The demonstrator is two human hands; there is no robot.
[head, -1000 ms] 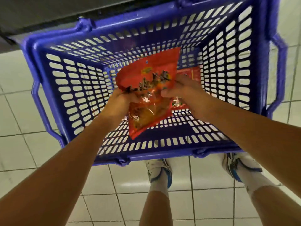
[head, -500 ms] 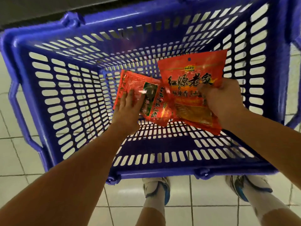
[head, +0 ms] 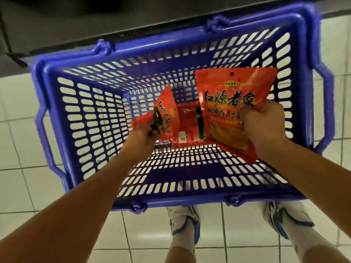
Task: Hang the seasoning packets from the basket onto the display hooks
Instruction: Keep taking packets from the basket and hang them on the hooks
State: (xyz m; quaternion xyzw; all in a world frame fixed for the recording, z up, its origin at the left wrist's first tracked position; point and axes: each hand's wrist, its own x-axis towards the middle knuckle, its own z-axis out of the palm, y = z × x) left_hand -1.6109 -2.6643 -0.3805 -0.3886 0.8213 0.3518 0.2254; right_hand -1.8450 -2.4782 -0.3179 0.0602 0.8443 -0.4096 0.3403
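Note:
A blue slotted plastic basket [head: 95,118] stands on the tiled floor below me. My right hand [head: 266,128] grips a large red seasoning packet [head: 229,92] with black lettering and a hang hole at its top, held upright inside the basket. My left hand [head: 142,137] pinches a smaller red packet [head: 167,111] by its lower end and tilts it up off the basket's bottom. Another red packet [head: 188,120] lies flat on the bottom between the two. No display hooks are in view.
The basket's two handles [head: 324,76] hang down at its sides. A dark shelf base [head: 114,21] runs along the top of the view behind the basket. My two feet in white shoes [head: 184,223] stand on white tiles just in front of it.
My right hand has kept the large packet and shifted it slightly right. My left hand, flat on the smaller packet before, now pinches it and has tipped it up on edge.

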